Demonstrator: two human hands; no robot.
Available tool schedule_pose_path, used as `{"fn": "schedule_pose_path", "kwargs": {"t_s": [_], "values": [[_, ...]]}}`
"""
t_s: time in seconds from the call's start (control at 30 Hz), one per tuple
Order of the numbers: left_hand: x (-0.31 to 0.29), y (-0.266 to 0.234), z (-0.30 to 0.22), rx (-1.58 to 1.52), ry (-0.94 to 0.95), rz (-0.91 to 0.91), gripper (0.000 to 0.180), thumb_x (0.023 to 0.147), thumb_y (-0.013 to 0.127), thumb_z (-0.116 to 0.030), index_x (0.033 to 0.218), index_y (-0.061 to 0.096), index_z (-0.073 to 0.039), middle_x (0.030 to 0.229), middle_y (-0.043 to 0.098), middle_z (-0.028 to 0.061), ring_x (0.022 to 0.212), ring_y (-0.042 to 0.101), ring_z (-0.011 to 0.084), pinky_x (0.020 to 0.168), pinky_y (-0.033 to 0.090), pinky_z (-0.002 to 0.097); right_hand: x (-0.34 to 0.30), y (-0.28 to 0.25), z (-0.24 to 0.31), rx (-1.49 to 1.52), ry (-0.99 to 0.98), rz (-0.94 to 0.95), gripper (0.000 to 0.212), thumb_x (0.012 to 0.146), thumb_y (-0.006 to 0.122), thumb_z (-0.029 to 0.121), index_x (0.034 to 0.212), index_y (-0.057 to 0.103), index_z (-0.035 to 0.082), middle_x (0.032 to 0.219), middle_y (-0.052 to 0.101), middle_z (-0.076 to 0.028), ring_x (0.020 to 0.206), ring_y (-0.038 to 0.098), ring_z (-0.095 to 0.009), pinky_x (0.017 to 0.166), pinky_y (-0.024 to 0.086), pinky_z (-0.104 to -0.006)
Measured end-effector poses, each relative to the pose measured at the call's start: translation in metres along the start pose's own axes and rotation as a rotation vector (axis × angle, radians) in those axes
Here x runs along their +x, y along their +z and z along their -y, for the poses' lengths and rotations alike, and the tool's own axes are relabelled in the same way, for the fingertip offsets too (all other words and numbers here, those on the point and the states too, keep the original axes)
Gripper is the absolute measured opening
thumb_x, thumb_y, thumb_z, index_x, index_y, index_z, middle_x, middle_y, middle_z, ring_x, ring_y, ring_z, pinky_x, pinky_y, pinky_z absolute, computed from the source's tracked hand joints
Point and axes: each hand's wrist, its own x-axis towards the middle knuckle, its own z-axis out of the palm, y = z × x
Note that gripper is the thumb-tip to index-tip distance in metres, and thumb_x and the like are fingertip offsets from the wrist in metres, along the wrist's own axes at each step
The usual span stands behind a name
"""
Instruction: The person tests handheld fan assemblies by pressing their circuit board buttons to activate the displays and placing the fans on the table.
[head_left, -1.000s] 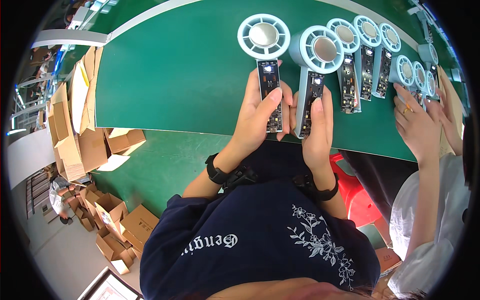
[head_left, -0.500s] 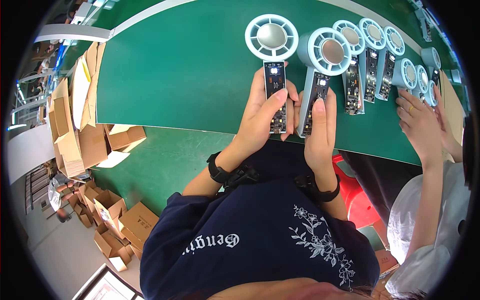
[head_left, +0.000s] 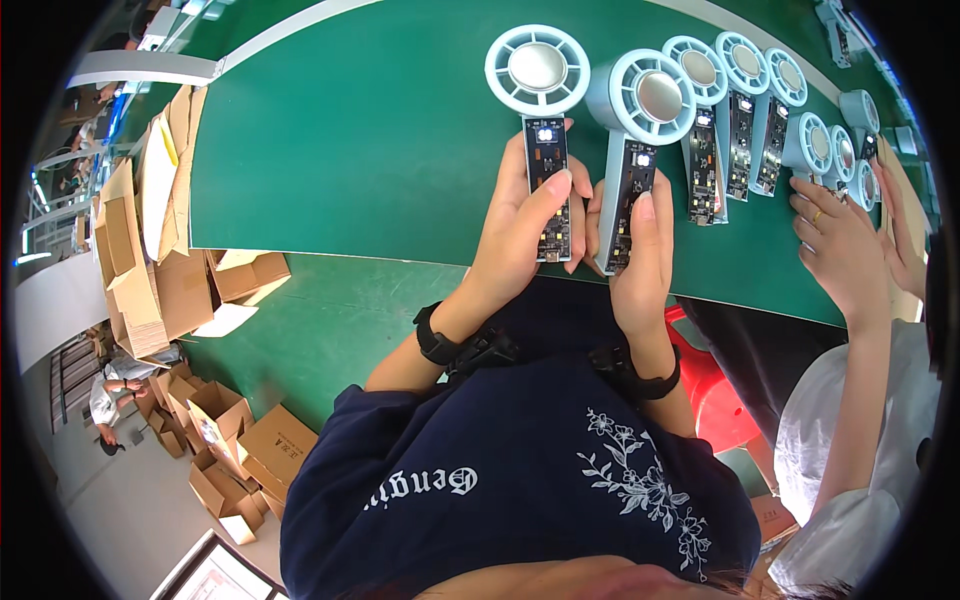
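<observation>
My left hand [head_left: 518, 225] grips a pale blue handheld fan [head_left: 537, 70] by its handle, thumb resting on the bare black circuit board. In my right hand [head_left: 640, 235] is a second pale blue fan [head_left: 652, 97], likewise held by the handle with the thumb on its board edge. Both round heads have a silver disc in the centre and point away from me. A white light glows near the top of each board. The two fans are side by side over the near edge of the green table [head_left: 350, 150], their handles a little apart.
Right of my hands, several similar fans [head_left: 743, 62] with exposed boards lie in a row. Beyond them, a co-worker's hands [head_left: 835, 235] handle more fans. A red stool [head_left: 715, 400] stands below the table. Open cardboard boxes [head_left: 185, 300] are at the left, others [head_left: 275, 450] on the floor.
Both held fans have shifted very slightly up and left in view; my grip is the same. The co-worker's hands have moved a little, and a distant person at the left has changed posture.
</observation>
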Motion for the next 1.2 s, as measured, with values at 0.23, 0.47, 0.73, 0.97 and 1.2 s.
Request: {"fn": "schedule_pose_path", "kwargs": {"t_s": [0.23,0.47,0.73,0.97,1.2], "values": [[0.0,-0.001,0.002,0.037,-0.01,-0.011,0.049,0.095,0.039,-0.023,0.136,0.025,-0.001,0.093,0.051,0.0107,0.051,0.052,0.0119,0.035,0.039,0.0237,-0.002,0.001,-0.005,-0.027,-0.027,-0.03,0.035,0.1,0.029,0.028,0.115,0.04,-0.002,0.078,0.05,-0.007,0.052,0.046,-0.008,0.044,0.038,-0.0204],[0.0,0.0,0.001,0.022,0.013,0.006,0.046,0.096,0.036,-0.025,0.134,0.026,0.0,0.092,0.051,0.0112,0.048,0.051,0.0124,0.035,0.039,0.0241,-0.002,-0.001,-0.003,0.004,-0.056,-0.01,0.033,0.1,0.031,0.027,0.113,0.04,-0.001,0.078,0.05,-0.007,0.051,0.045,-0.008,0.043,0.038,-0.0201],[-0.001,0.001,0.004,0.049,0.056,-0.019,0.04,0.098,0.033,-0.026,0.128,0.029,0.0,0.087,0.052,0.0128,0.043,0.049,0.0131,0.034,0.04,0.0247,-0.001,0.001,-0.001,-0.036,-0.042,-0.048,0.028,0.1,0.032,0.025,0.109,0.042,0.0,0.074,0.05,-0.005,0.048,0.043,-0.007,0.039,0.035,-0.0191],[-0.005,0.008,0.003,0.138,0.107,0.05,0.038,0.099,0.032,-0.022,0.129,0.027,0.001,0.088,0.052,0.0133,0.045,0.051,0.014,0.035,0.042,0.0254,-0.004,0.0,-0.006,0.004,-0.091,-0.071,0.025,0.1,0.033,0.024,0.104,0.043,0.001,0.068,0.048,-0.004,0.045,0.041,-0.006,0.038,0.033,-0.0187],[-0.003,0.002,0.001,0.028,0.063,0.077,0.033,0.099,0.033,-0.019,0.126,0.026,-0.001,0.088,0.052,0.0121,0.048,0.053,0.0141,0.038,0.045,0.0249,-0.004,0.001,-0.004,0.02,-0.078,-0.065,0.021,0.1,0.037,0.018,0.11,0.04,0.0,0.066,0.047,-0.001,0.046,0.037,-0.003,0.041,0.028,-0.0179]]}}
